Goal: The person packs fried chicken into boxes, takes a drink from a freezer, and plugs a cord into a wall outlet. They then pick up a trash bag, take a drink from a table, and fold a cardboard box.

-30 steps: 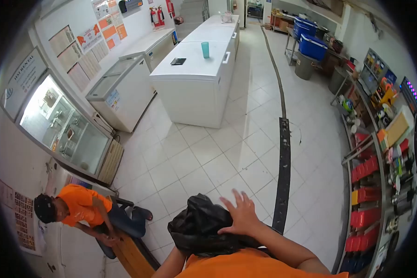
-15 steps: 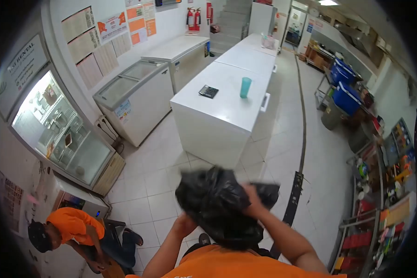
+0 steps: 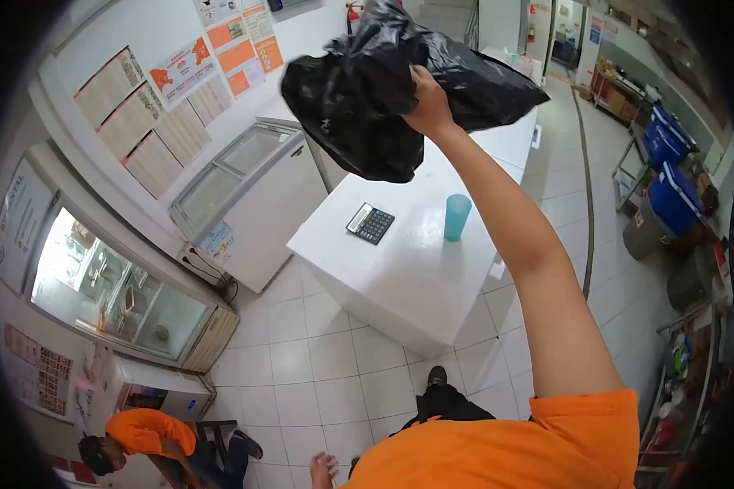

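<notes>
High in the head view, a crumpled black plastic bag point(image 3: 355, 102) hangs from my right hand point(image 3: 429, 104), whose fingers are closed round its gathered middle. My right arm stretches forward over the white chest freezer point(image 3: 383, 281). On that white top, below the bag, lie a black calculator point(image 3: 371, 223) and an upright teal cup point(image 3: 457, 217). My left hand point(image 3: 324, 470) is low at the bottom edge, beside my body, holding nothing, its fingers slightly bent and apart.
A person in an orange shirt point(image 3: 151, 433) sits bent over at lower left, beneath a lit glass-door fridge point(image 3: 167, 322). A glass-topped freezer point(image 3: 261, 232) stands by the left wall. Blue bins point(image 3: 677, 200) and a cluttered shelf point(image 3: 677, 391) line the right side.
The bag has gone from near my waist up and forward over the white top, carried by my right hand. My left hand has come off the bag and dropped low. I stand closer to the freezer.
</notes>
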`<state>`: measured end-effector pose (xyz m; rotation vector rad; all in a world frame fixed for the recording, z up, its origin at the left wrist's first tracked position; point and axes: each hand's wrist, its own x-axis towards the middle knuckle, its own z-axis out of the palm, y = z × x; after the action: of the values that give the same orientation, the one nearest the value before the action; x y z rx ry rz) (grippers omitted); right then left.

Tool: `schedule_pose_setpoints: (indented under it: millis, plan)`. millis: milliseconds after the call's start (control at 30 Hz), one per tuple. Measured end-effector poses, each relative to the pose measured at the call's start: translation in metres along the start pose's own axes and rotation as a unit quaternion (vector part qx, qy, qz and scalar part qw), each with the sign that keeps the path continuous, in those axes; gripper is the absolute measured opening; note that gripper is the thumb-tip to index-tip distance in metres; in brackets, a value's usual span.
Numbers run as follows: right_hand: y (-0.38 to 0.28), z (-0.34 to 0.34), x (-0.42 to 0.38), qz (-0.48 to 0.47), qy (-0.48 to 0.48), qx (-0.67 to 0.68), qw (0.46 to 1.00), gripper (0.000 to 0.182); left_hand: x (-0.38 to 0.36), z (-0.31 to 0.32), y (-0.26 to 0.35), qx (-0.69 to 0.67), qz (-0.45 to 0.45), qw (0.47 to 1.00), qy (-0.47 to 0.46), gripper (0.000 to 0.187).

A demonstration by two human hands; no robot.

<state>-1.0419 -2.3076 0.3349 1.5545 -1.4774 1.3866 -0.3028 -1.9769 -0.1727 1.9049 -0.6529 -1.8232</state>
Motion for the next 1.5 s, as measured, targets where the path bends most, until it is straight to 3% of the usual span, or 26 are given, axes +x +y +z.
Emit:
schedule_pose_setpoints:
  millis: [33, 100, 167, 233, 300, 367, 433, 500, 567, 667, 733, 800, 867, 933, 967, 1067, 1167, 1233, 1333, 1400, 1433, 1500]
  plan:
    - [0.034, 0.008, -0.01, 0.053, -0.031, -0.025, 0.998, 0.057, 0.01, -0.006, -0.039, -0.012, 0.005, 1.0, -0.025, 0.058]
    - [0.111, 0.027, -0.048, 0.123, -0.121, -0.088, 0.981, 0.066, -0.014, 0.024, -0.057, 0.041, -0.064, 0.997, 0.016, 0.057]
    - [0.136, 0.018, -0.096, 0.211, -0.307, -0.252, 0.893, 0.073, -0.034, 0.053, -0.069, 0.065, -0.114, 0.991, 0.036, 0.056]
    - [0.151, 0.007, -0.127, 0.281, -0.356, -0.31, 0.836, 0.078, -0.045, 0.082, -0.073, 0.073, -0.139, 0.987, 0.042, 0.055]
    - [0.186, -0.01, -0.164, 0.245, -0.192, -0.133, 0.941, 0.075, -0.051, 0.107, -0.074, 0.077, -0.151, 0.985, 0.038, 0.054]
    - [0.182, -0.04, -0.213, 0.3, -0.049, -0.006, 0.953, 0.071, -0.055, 0.126, -0.076, 0.081, -0.156, 0.984, 0.032, 0.053]
    - [0.164, -0.066, -0.28, 0.407, -0.008, 0.074, 0.91, 0.073, -0.055, 0.136, -0.077, 0.091, -0.156, 0.983, 0.027, 0.052]
    - [0.152, -0.06, -0.344, 0.405, -0.065, 0.075, 0.909, 0.089, -0.052, 0.142, -0.076, 0.101, -0.151, 0.983, 0.02, 0.051]
    - [0.131, -0.047, -0.355, 0.37, -0.145, 0.079, 0.914, 0.103, -0.046, 0.142, -0.074, 0.114, -0.139, 0.984, 0.01, 0.05]
    - [0.117, -0.025, -0.346, 0.379, -0.174, 0.078, 0.905, 0.098, -0.03, 0.138, -0.072, 0.113, -0.112, 0.987, -0.009, 0.049]
    - [0.121, -0.003, -0.355, 0.45, -0.114, 0.079, 0.882, 0.087, -0.014, 0.127, -0.061, 0.095, -0.07, 0.993, -0.023, 0.048]
    - [0.103, -0.005, -0.351, 0.422, -0.096, 0.077, 0.898, 0.081, -0.017, 0.122, -0.024, 0.17, 0.057, 0.983, -0.03, 0.052]
    - [0.074, -0.014, -0.33, 0.388, -0.077, 0.077, 0.915, 0.075, -0.052, 0.155, 0.037, 0.101, 0.044, 0.994, 0.017, 0.05]
    - [0.027, -0.047, -0.292, 0.268, -0.065, 0.143, 0.951, 0.069, -0.066, 0.167, 0.057, 0.04, 0.026, 0.997, 0.057, 0.052]
    - [0.003, -0.065, -0.271, 0.267, -0.065, 0.141, 0.951, 0.069, -0.068, 0.166, 0.053, 0.04, 0.025, 0.997, 0.056, 0.052]
    - [-0.065, -0.12, -0.202, 0.11, -0.046, 0.222, 0.968, 0.064, -0.071, 0.168, 0.037, 0.059, -0.002, 0.997, 0.04, 0.051]
    - [-0.126, -0.174, -0.145, 0.012, -0.054, 0.243, 0.968, 0.063, -0.046, 0.147, -0.023, 0.052, -0.078, 0.995, 0.023, 0.05]
    - [-0.154, -0.198, -0.12, -0.038, -0.043, 0.258, 0.964, 0.066, -0.018, 0.12, -0.08, 0.149, -0.156, 0.976, -0.009, 0.051]
    - [-0.194, -0.232, -0.093, -0.059, -0.047, 0.254, 0.964, 0.052, -0.004, 0.108, -0.109, 0.199, -0.131, 0.971, -0.037, 0.05]
    - [-0.223, -0.252, -0.085, -0.022, -0.084, 0.235, 0.968, 0.069, 0.008, 0.108, -0.109, 0.211, -0.096, 0.972, -0.042, 0.049]
    - [-0.236, -0.258, -0.08, -0.029, -0.079, 0.233, 0.969, 0.069, 0.014, 0.107, -0.106, 0.212, -0.076, 0.973, -0.043, 0.049]
    - [-0.265, -0.257, -0.07, 0.029, -0.007, 0.211, 0.977, 0.08, 0.023, 0.111, -0.093, 0.211, -0.035, 0.976, -0.043, 0.049]
